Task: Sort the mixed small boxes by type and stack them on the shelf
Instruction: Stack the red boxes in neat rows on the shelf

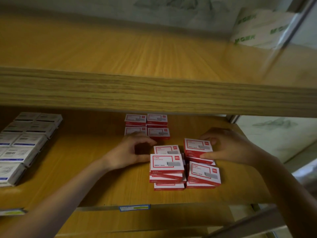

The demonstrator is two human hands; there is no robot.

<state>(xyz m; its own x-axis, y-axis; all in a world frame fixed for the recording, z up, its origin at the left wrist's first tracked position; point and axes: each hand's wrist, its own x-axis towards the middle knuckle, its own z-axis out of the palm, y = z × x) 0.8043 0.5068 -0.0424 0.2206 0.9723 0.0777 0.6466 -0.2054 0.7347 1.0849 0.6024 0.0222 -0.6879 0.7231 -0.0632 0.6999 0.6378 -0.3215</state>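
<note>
Several red-and-white small boxes stand in loose stacks on the wooden shelf (pixel 103 189). My right hand (pixel 228 145) grips the back right stack (pixel 198 147), thumb on its near side and fingers over the far edge. My left hand (pixel 130 152) is curved beside the left stacks, its thumb touching the front left stack (pixel 166 163) and its fingers near the box behind it (pixel 167 149). A front right stack (pixel 204 173) sits askew. Neat red-and-white stacks (pixel 147 125) stand further back.
Blue-and-white small boxes (pixel 22 145) fill the left of the same shelf in rows. An upper shelf board (pixel 154 93) overhangs closely above the hands. A white bag with green print (pixel 259 28) lies at the upper shelf's right. A blue label (pixel 134 207) marks the front edge.
</note>
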